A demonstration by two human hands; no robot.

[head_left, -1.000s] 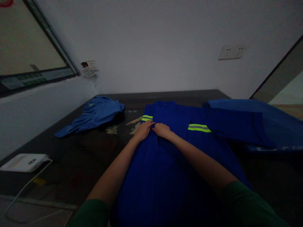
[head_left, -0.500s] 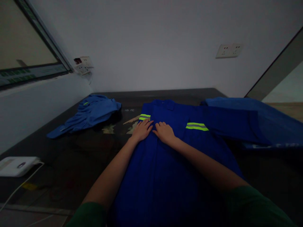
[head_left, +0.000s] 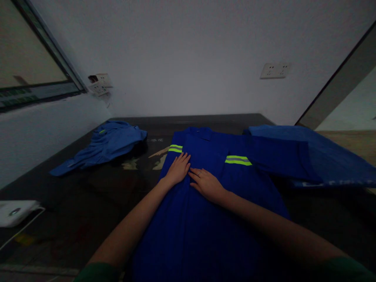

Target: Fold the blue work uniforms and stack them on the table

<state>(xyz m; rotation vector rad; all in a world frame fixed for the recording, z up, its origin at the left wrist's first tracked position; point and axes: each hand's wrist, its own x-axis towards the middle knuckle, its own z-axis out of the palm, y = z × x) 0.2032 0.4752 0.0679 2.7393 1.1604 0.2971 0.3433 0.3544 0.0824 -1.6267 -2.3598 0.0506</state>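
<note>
A dark blue work jacket (head_left: 211, 227) with yellow-green and grey reflective bands lies spread on the dark table, its collar toward the wall. One sleeve stretches out to the right; on the left side no spread sleeve shows. My left hand (head_left: 178, 169) lies flat on the jacket's front, just below the left band, fingers pointing away from me. Beside it my right hand (head_left: 208, 185) rests on the cloth near the front seam, fingers extended toward the left. Both hands are open and hold nothing.
A crumpled lighter blue garment (head_left: 113, 141) lies at the back left of the table (head_left: 88, 207). Flat blue material (head_left: 329, 156) lies at the right, partly under the sleeve. A white device (head_left: 17, 211) with a cable sits at the left edge. Wall sockets (head_left: 275, 71) are behind.
My right hand has slid down the jacket toward me and its fingers now point more to the left. My left hand has moved slightly toward me. The view has shifted a little.
</note>
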